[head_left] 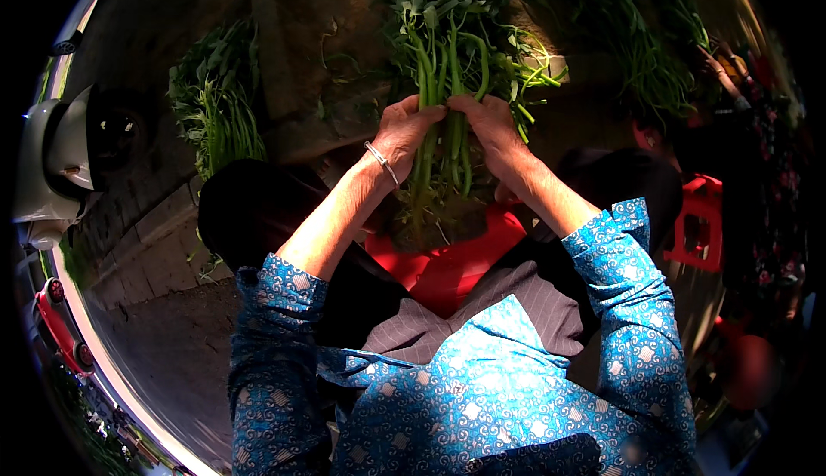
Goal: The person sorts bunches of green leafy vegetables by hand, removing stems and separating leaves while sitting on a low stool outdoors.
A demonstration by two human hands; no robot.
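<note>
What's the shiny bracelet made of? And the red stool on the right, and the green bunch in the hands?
Bracelet: probably polished metal; it glints silvery in the sun, though which metal I can't tell.
Red stool: likely moulded plastic, one even red with a cut-out side.
Green bunch: fresh plants, it seems, with smooth, bending stems and leaves.
</note>
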